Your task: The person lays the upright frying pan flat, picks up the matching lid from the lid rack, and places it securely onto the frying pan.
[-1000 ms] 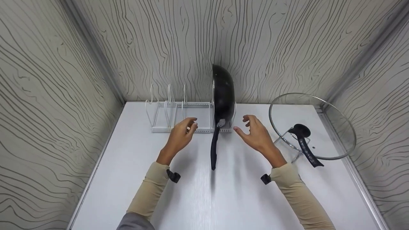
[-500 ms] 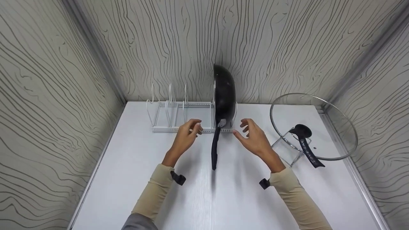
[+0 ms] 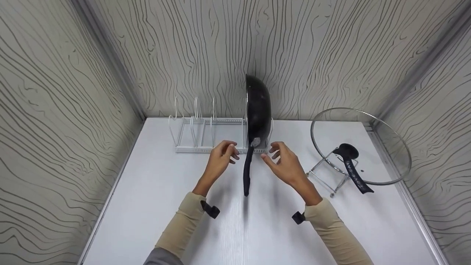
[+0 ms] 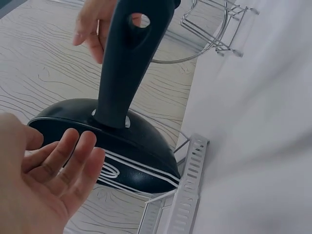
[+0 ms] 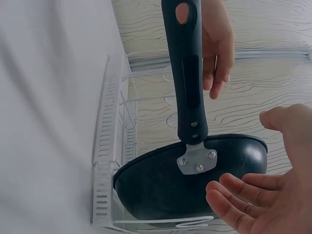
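A black frying pan (image 3: 258, 110) stands on its edge in the right part of a white wire rack (image 3: 220, 149), its handle (image 3: 247, 173) pointing toward me. Left of the handle hovers my left hand (image 3: 219, 159), fingers loosely bent and holding nothing. My right hand (image 3: 284, 162) is on the other side, thumb and fingers apart, also holding nothing. The right wrist view shows a gap between the right fingertips (image 5: 214, 195) and the pan's riveted handle bracket (image 5: 197, 160). In the left wrist view the left hand (image 4: 58, 180) is before the pan's open side; contact cannot be told.
At the right a glass lid (image 3: 382, 154) with a black knob-like handle (image 3: 355, 173) leans tilted on a chrome wire stand (image 3: 322, 180). Several white wire dividers (image 3: 192, 129) rise from the rack's left part. Wood-patterned walls (image 3: 184, 55) enclose the white table (image 3: 147, 206).
Both hands have moved inward toward the pan handle, the left going right and the right going left, both slightly nearer me. The pan, rack and lid stay in place.
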The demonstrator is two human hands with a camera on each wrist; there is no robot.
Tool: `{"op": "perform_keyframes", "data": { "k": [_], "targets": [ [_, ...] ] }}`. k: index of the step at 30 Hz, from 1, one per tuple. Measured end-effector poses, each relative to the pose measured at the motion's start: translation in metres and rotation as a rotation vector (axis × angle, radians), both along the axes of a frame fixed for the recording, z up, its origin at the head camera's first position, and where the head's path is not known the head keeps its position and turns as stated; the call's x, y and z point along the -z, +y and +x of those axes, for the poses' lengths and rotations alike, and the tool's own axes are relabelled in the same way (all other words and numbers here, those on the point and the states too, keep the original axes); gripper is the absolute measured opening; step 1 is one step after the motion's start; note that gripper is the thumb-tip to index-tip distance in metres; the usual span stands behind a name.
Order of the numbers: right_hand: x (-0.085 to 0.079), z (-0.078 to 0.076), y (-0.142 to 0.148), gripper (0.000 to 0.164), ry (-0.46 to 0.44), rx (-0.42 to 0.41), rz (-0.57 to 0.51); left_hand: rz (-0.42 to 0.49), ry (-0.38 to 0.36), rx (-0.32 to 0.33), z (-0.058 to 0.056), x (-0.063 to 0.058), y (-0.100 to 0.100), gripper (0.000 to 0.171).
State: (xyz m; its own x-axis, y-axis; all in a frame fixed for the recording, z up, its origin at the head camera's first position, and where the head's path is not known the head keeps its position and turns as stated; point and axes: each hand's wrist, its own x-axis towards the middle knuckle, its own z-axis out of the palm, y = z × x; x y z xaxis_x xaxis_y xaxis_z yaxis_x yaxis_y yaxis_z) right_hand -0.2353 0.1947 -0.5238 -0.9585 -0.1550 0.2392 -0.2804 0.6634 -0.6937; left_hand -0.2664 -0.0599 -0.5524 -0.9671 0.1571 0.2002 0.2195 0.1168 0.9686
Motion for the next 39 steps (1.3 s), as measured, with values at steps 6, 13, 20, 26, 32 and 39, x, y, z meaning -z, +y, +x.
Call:
{"op": "perform_keyframes", "data": {
  "k": [6,13,20,26,32,39],
  "targets": [
    [0.002,0.008,-0.012,0.052,-0.005,-0.002,-0.025,0.000,-0.041,-0.001,0.003,0.003,0.008,0.025],
    [0.009,0.011,-0.028,0.050,0.001,-0.016,-0.038,-0.010,-0.107,-0.006,0.006,0.006,0.016,0.024],
    [0.014,0.013,-0.039,0.049,-0.074,-0.005,-0.083,0.000,-0.182,0.012,0.005,0.011,0.022,0.029],
    [0.020,0.013,-0.045,0.046,-0.164,-0.001,-0.171,-0.026,-0.258,0.036,0.006,0.014,0.025,0.037],
    [0.024,0.016,-0.048,0.046,-0.247,-0.032,-0.265,0.007,-0.317,0.062,0.004,0.018,0.028,0.037],
    [0.031,0.017,-0.052,0.039,-0.297,-0.040,-0.340,0.030,-0.349,0.070,0.000,0.022,0.031,0.041]
  ]
}}
